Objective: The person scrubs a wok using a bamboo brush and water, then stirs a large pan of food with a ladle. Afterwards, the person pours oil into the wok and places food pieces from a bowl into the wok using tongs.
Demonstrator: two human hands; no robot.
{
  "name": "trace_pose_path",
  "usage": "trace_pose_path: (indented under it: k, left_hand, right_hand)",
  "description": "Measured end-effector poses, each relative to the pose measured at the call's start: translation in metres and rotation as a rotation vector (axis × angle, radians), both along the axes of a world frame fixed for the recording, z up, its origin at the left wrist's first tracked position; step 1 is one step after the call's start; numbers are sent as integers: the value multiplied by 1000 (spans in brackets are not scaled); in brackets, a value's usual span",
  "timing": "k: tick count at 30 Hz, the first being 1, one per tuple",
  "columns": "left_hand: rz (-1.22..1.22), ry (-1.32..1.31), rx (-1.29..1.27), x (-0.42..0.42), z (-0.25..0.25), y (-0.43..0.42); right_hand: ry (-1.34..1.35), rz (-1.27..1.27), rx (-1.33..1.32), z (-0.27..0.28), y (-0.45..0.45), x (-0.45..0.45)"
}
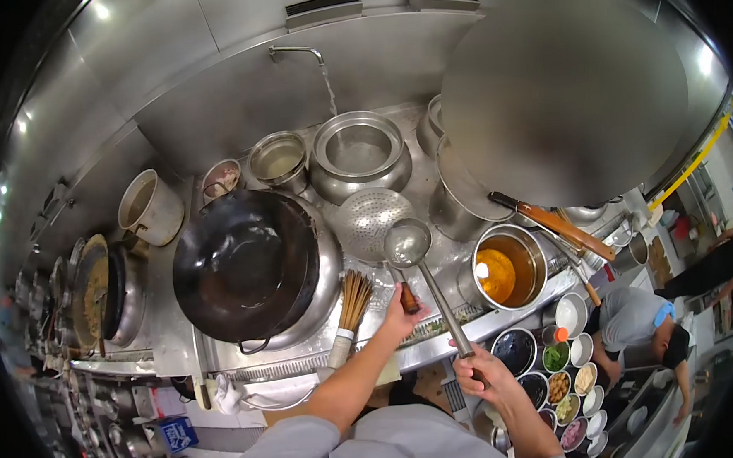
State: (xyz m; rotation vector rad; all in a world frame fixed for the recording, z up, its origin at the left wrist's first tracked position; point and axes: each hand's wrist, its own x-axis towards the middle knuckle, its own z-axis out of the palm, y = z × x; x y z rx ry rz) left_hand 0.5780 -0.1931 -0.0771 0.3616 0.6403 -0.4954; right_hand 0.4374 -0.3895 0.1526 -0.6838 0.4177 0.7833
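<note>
My left hand (402, 314) is closed round the wooden handle of a perforated skimmer (373, 220). In my right hand (480, 372) is the long metal handle of a ladle (407, 242), whose bowl overlaps the skimmer's lower right edge. Both tools are over the steel counter (307, 356). A bamboo brush (355, 300) stands left of my left hand. Further left a large black wok (244, 264) rests tilted on a steel ring. Right of the ladle, a steel pot (541, 274) holds orange oil.
Water runs from a tap (299, 48) into a round pot (360, 179) at the back. Bowls of ingredients (557, 356) line the lower right. Long wooden-handled tools (569, 227) lie across pots at the right. Another person (637, 323) bends over at the far right.
</note>
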Motion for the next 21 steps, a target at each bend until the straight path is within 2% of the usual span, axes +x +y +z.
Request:
trace_pose_path:
  k: [2, 5, 6, 8, 9, 10, 11, 13, 14, 16, 17, 19, 20, 21]
  left_hand:
    - [-119, -64, 202, -2, 29, 24]
    - [-203, -107, 289, -13, 55, 63]
    - [-310, -174, 560, -25, 69, 75]
    - [-382, -209, 1014, -43, 81, 90]
    - [-360, -268, 1202, -49, 93, 97]
    - [-356, -315, 1389, -63, 103, 106]
    - [-355, -308, 1400, -67, 103, 113]
    - [-276, -476, 1984, -72, 96, 119]
    - [-271, -472, 1983, -70, 79, 120]
    - [-40, -697, 1690, -63, 38, 121]
    - [-189, -342, 1180, -59, 105, 102]
    - [-196, -341, 921, -43, 86, 97]
    - [-214, -319, 892, -42, 75, 94]
    - [-282, -239, 775, -39, 40, 92]
  right_hand:
    - [-2, 82, -29, 2, -6, 4]
    - [-25, 158, 101, -34, -11, 26]
    - [-26, 167, 108, -50, -8, 33]
    - [-353, 309, -401, -75, 9, 45]
    - [-628, 375, -853, -78, 21, 42]
    - [-618, 383, -833, -79, 21, 37]
    - [-606, 381, -877, -77, 16, 38]
    - [-583, 435, -885, -67, 7, 43]
    - [-585, 439, -886, -89, 4, 42]
    - [-964, 324, -1166, -146, 2, 39]
    - [-891, 326, -1169, -132, 5, 36]
    - [-883, 335, -1171, -142, -6, 29]
    - [-809, 306, -1092, -136, 1, 30]
    - [-733, 274, -1016, -127, 7, 30]
